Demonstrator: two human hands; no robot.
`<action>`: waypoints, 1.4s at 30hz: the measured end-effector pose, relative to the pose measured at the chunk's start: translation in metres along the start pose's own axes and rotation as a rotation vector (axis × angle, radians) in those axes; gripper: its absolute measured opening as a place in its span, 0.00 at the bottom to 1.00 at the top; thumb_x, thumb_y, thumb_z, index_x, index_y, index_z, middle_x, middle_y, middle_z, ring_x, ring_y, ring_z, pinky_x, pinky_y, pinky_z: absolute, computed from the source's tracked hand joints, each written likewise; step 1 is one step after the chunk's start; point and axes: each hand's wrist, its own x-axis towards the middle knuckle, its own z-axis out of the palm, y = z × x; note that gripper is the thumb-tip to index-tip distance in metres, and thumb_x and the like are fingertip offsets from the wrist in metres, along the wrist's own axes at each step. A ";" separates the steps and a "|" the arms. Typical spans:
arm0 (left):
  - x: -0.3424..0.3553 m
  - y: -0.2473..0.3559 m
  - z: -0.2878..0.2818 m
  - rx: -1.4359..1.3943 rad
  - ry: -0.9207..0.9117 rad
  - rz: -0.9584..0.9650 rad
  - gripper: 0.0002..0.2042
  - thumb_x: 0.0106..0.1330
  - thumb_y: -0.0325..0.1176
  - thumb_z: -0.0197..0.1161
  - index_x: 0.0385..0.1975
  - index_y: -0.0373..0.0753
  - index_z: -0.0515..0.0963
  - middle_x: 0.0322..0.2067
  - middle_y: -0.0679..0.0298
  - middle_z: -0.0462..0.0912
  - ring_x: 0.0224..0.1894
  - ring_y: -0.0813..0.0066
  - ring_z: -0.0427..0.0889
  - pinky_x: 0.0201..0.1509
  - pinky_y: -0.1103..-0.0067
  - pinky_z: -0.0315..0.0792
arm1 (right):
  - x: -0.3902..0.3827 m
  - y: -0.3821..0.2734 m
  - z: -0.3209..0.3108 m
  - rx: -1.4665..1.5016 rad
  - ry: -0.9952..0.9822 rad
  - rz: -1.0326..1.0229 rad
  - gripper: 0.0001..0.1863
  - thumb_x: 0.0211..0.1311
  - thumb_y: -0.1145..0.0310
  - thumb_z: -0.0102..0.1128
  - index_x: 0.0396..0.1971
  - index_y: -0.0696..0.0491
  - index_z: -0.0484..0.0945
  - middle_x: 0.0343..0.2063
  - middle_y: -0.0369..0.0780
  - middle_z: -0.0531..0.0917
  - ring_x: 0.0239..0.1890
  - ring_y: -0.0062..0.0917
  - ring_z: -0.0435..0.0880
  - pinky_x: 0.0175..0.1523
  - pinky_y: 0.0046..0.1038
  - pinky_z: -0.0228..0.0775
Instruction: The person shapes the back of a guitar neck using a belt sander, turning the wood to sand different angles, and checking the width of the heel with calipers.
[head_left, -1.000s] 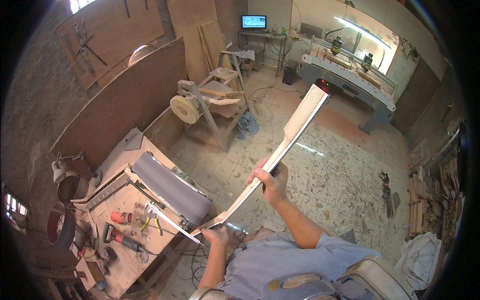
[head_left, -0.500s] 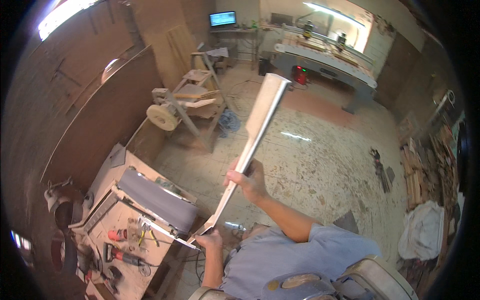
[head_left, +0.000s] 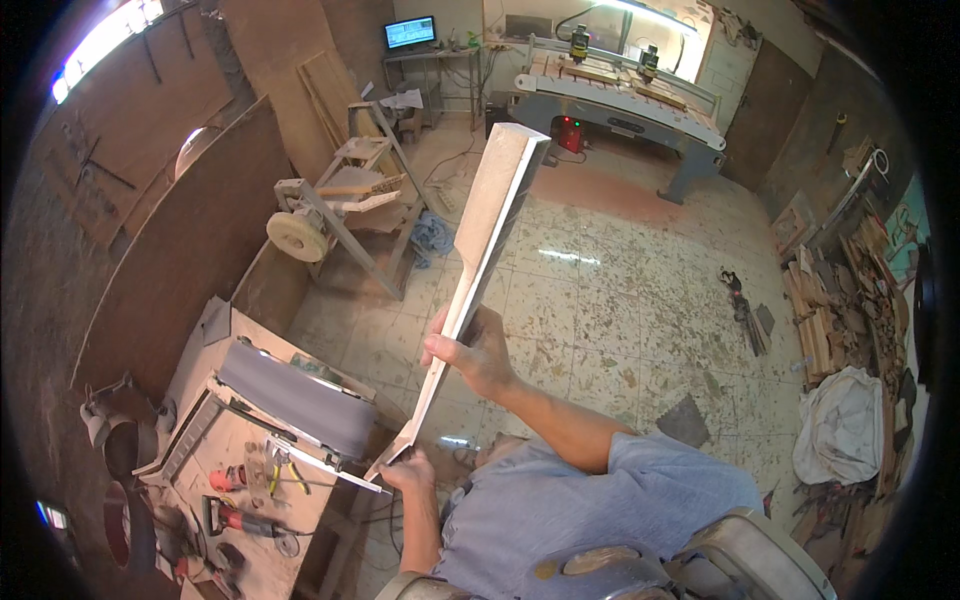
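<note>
A long wooden piece shaped like an instrument neck (head_left: 492, 195) slants across the middle in front of me. Its far end is a wide block, its middle is narrow, and its near tip bends off at an angle. My right hand (head_left: 480, 355) is closed around the narrow middle, thumb on top. Down at the angled tip, my left hand (head_left: 410, 471) grips the piece, its fingers partly hidden beneath. Just left of that tip stands a belt sander (head_left: 298, 396) with a grey belt, apart from the wood.
Pliers (head_left: 291, 476) and a red-and-black power tool (head_left: 238, 519) lie on the workbench (head_left: 275, 560). A wooden stand with a buffing wheel (head_left: 297, 237) is ahead on the left. A CNC machine (head_left: 620, 90) fills the back. Wood offcuts (head_left: 822, 315) and a white sack (head_left: 840, 425) line the right.
The whole scene has shifted slightly left in view as my head turned. Both hands keep their grip on the wooden neck, and the sander belt looks less blurred.
</note>
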 end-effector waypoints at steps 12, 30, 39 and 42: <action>0.024 0.011 -0.011 -0.238 -0.129 0.044 0.20 0.71 0.39 0.41 0.54 0.29 0.64 0.53 0.44 0.72 0.56 0.42 0.73 0.66 0.50 0.65 | -0.011 0.012 0.035 0.110 -0.170 -0.125 0.10 0.51 0.72 0.65 0.31 0.56 0.73 0.24 0.40 0.80 0.25 0.24 0.84 0.32 0.27 0.79; 0.026 0.012 0.045 -0.280 0.166 -0.020 0.35 0.70 0.70 0.30 0.62 0.50 0.66 0.57 0.67 0.73 0.55 0.63 0.78 0.48 0.64 0.80 | -0.026 -0.006 0.105 -0.041 -0.550 -0.351 0.13 0.58 0.70 0.60 0.36 0.55 0.65 0.26 0.41 0.73 0.24 0.25 0.78 0.33 0.32 0.81; 0.032 0.015 0.043 -0.380 0.041 0.039 0.31 0.70 0.66 0.30 0.58 0.51 0.68 0.53 0.68 0.77 0.52 0.67 0.81 0.48 0.65 0.83 | -0.023 0.001 0.138 0.011 -0.511 -0.384 0.13 0.56 0.75 0.63 0.34 0.56 0.65 0.23 0.42 0.75 0.20 0.22 0.77 0.25 0.27 0.81; 0.033 0.014 0.043 -0.358 0.088 0.004 0.32 0.70 0.67 0.31 0.59 0.51 0.68 0.53 0.68 0.76 0.52 0.67 0.80 0.48 0.64 0.82 | -0.021 0.002 0.144 -0.026 -0.530 -0.418 0.12 0.56 0.73 0.61 0.33 0.57 0.65 0.22 0.42 0.73 0.18 0.22 0.76 0.22 0.26 0.80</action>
